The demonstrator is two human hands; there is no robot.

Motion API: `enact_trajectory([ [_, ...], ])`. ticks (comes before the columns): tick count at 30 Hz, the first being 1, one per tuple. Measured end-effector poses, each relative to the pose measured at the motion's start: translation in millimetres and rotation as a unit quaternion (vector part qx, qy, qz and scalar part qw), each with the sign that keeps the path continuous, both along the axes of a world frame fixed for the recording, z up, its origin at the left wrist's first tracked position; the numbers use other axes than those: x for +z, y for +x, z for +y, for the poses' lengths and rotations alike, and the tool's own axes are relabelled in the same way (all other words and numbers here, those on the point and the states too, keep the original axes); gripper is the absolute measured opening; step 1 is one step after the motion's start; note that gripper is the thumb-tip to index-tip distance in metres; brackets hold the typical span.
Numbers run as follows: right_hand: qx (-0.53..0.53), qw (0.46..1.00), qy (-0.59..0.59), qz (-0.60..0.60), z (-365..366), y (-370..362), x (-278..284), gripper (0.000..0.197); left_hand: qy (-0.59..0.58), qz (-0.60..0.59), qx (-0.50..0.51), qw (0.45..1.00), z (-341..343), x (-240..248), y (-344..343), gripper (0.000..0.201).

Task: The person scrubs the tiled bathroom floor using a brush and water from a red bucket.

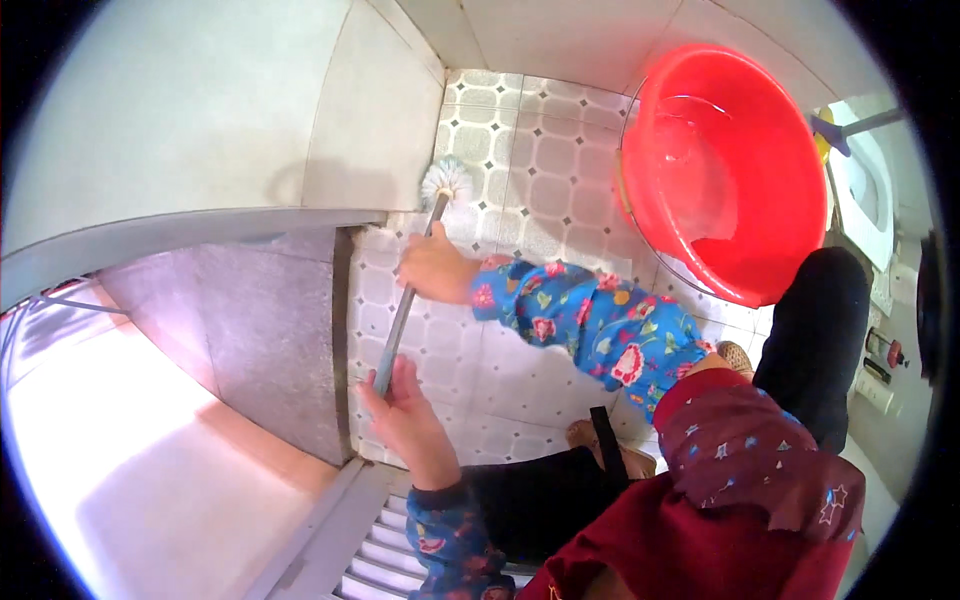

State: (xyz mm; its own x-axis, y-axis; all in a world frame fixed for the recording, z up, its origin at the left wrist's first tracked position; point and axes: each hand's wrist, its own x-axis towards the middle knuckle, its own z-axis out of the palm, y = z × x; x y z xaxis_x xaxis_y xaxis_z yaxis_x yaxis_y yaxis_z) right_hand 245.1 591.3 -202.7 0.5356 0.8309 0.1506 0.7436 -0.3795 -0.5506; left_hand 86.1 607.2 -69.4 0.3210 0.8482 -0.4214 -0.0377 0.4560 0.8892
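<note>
A long-handled brush point(446, 181) with a round, whitish bristle head slants across the tiled floor point(560, 200). Its bristles are at the corner of the white wall point(370, 130), by the doorway edge. My right hand point(438, 266) is closed round the grey handle a little below the head. Lower down, my left hand point(415, 428) holds the handle's other end between thumb and fingers, the palm partly turned up. Both forearms wear blue floral sleeve covers point(600, 320).
A big red bucket point(740, 270) with a wire handle and some water stands at right. Beyond it are a white squat toilet point(868, 190) and a grey-handled tool point(870, 122). A doorway sill point(342, 340) edges the floor at left; a slatted white panel point(380, 560) is at the bottom.
</note>
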Motion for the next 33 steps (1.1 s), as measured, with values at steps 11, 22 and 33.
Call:
enact_trajectory([
  [11,0.021,0.981,-0.163,-0.102,-16,137,-34,0.002,-0.006,-0.011,-0.294,0.956,8,-43,64,0.030],
  [22,0.048,0.981,-0.171,-0.081,-15,119,-31,0.005,-0.070,0.179,-0.364,0.911,34,-51,59,0.035],
  [33,0.050,0.984,-0.158,-0.065,-78,119,-46,0.003,-0.164,0.153,-0.414,0.882,-11,-32,64,0.036],
])
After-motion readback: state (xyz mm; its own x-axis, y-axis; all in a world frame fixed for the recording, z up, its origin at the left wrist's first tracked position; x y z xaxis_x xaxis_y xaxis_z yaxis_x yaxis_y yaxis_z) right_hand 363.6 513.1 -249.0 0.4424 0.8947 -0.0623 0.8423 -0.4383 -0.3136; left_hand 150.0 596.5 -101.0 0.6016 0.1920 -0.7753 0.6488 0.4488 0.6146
